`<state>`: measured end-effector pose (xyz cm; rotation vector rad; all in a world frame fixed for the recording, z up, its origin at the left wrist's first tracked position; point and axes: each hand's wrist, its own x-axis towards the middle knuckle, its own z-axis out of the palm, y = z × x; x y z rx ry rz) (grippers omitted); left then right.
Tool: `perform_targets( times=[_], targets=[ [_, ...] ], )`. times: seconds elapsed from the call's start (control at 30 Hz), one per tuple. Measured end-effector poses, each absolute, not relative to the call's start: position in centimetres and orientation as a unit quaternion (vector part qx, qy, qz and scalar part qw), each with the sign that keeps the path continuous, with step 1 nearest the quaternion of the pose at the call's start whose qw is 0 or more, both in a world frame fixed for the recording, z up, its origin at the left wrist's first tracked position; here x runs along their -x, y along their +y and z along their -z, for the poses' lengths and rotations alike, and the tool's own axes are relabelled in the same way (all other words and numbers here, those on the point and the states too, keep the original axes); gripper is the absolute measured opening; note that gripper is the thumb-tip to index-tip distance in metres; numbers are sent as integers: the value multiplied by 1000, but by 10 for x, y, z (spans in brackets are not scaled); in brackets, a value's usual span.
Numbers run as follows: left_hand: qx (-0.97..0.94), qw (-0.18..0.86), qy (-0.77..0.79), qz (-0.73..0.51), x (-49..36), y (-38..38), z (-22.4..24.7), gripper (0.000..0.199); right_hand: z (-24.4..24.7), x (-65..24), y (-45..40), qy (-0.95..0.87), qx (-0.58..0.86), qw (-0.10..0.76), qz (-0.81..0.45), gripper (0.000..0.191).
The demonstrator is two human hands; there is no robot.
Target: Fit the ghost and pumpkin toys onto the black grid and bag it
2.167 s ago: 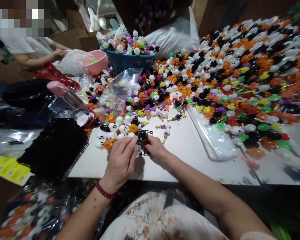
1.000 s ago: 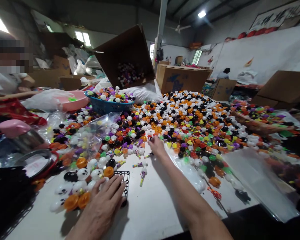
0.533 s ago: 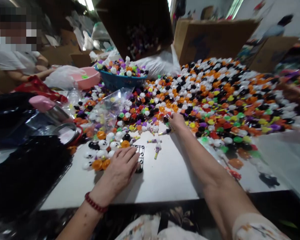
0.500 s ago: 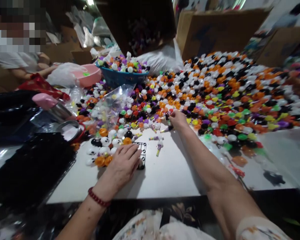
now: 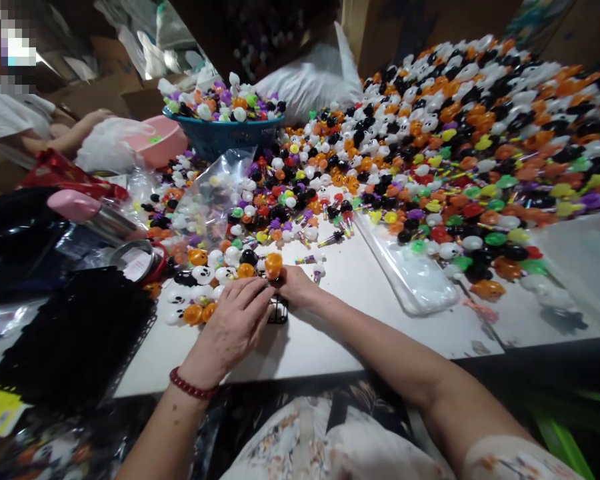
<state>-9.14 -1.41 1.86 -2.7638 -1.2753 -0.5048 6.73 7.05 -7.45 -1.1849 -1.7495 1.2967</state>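
Note:
My left hand [image 5: 237,317] lies over a black plastic grid rack [image 5: 279,313], its fingers curled together along it and its thumb hidden. Pinched in the fingers of my right hand [image 5: 299,287] is an orange pumpkin-topped tube [image 5: 273,265], upright over the rack's far part; its lower end is hidden. White ghost heads [image 5: 203,274] and orange pumpkin heads [image 5: 193,314] stand in tight rows left of my left hand. Beyond my right hand, small tubes with coloured candy-like filling [image 5: 307,259] lie loose on the white table [image 5: 345,280].
A large heap of toy-topped tubes [image 5: 430,127] covers the table's back right. Behind stands a full blue basin [image 5: 225,137]. A clear plastic bag [image 5: 410,273] lies right of my arm; stacked black racks [image 5: 70,333] lie left. Another person's arm [image 5: 75,133] is at far left.
My right hand has come back from the heap to the rack, now with an orange pumpkin-topped tube. My left hand stays at the rack. The view has tilted down slightly.

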Motion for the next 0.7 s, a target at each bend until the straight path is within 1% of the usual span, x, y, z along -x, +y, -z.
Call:
perform_targets(
  times=[0.1, 0.3, 0.5, 0.63, 0.7],
  targets=[
    [896, 25, -411, 164, 91, -15, -20, 34, 72, -62, 76, -744, 425, 280, -433, 17],
    [899, 60, -394, 180, 93, -13, -16, 33, 61, -62, 75, -799, 409, 223, -380, 23],
    [901, 100, -369, 208, 98, -6, -9, 29, 51, -64, 76, -829, 455, 141, -293, 25],
    [894, 128, -369, 219, 102, -5, -4, 28, 51, -65, 80, -840, 449, 116, -280, 23],
    [892, 143, -368, 223, 101, -4, -3, 28, 55, -64, 81, -841, 452, 118, -273, 23]
  ],
)
